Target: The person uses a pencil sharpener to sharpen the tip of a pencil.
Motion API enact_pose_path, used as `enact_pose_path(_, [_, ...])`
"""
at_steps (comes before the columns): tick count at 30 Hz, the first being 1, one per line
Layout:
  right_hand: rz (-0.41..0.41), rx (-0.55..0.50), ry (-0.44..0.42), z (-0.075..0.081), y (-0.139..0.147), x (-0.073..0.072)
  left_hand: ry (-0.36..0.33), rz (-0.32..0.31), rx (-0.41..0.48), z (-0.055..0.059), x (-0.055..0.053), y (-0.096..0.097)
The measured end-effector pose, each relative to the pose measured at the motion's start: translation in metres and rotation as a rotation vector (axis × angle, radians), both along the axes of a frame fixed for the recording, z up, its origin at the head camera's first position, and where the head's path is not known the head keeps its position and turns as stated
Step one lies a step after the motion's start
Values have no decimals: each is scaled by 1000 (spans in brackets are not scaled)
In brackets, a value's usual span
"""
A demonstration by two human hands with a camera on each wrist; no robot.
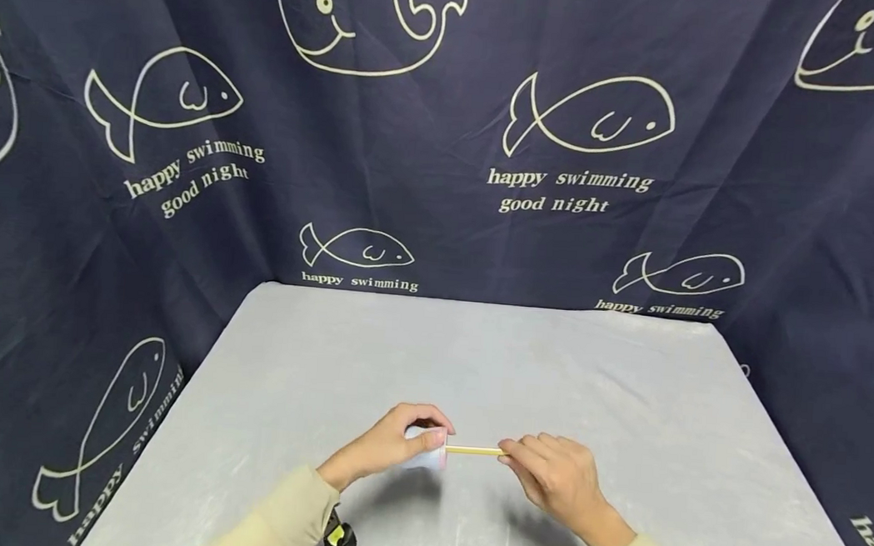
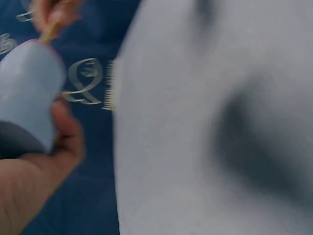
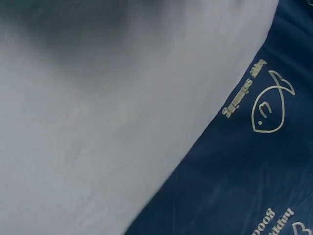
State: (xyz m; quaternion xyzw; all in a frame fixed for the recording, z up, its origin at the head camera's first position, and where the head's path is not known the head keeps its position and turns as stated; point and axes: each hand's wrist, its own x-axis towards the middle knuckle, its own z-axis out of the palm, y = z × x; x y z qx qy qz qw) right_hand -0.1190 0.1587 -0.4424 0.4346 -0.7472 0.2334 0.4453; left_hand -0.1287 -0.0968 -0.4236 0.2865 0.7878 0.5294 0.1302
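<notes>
In the head view, my left hand grips a small light blue pencil sharpener with a pink rim on its right end. A yellow pencil lies level, with one end at the pink face of the sharpener. My right hand pinches the pencil's other end between thumb and fingers. The left wrist view shows the sharpener's waisted body with my left fingers curled round it, and the pencil at its far end. Neither hand appears in the right wrist view.
Under both hands is a table covered with a pale grey cloth, where their shadows fall. Dark blue curtains with fish drawings and lettering hang behind and at both sides. A black wrist strap shows at the left sleeve.
</notes>
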Motion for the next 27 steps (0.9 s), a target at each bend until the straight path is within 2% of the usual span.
enact_pose_path(1, [12, 6, -110, -3, 2, 1, 92, 8, -19, -5, 2, 1])
enact_pose_path(4, [20, 27, -580, -7, 9, 5, 371, 43, -72, -19, 8, 5])
enact_pose_path(6, [41, 26, -876, -6, 13, 7, 550, 41, -99, -27, 11, 6])
enact_pose_path(8, [76, 21, -1116, -3, 15, 8, 713, 27, -129, -32, 13, 7])
enact_pose_path(10, [135, 6, -1262, -3, 17, 7, 833, 9, -146, -34, 13, 8])
enact_pose_path(12, [157, -5, -1329, -2, 17, 6, 910, -3, -160, -36, 13, 6])
enact_pose_path(14, [125, 1, -1308, -2, 16, 6, 936, -11, -167, -36, 11, 6])
enact_pose_path(16, [73, 13, -1238, -3, 14, 8, 927, -5, -163, -35, 9, 4])
enact_pose_path(17, [48, 19, -1182, -4, 13, 8, 915, 5, -161, -33, 9, 3])
enact_pose_path(19, [11, 28, -1007, -5, 11, 10, 858, 34, -145, -29, 8, 1])
enact_pose_path(21, [-22, 32, -796, -7, 9, 10, 751, 73, -109, -25, 6, 0])
enact_pose_path(24, [-73, 23, -448, -8, 8, 7, 538, 124, -41, -18, 4, 1])
enact_pose_path(27, [-99, 19, -169, -5, 8, 3, 326, 140, 11, -10, 1, 1])
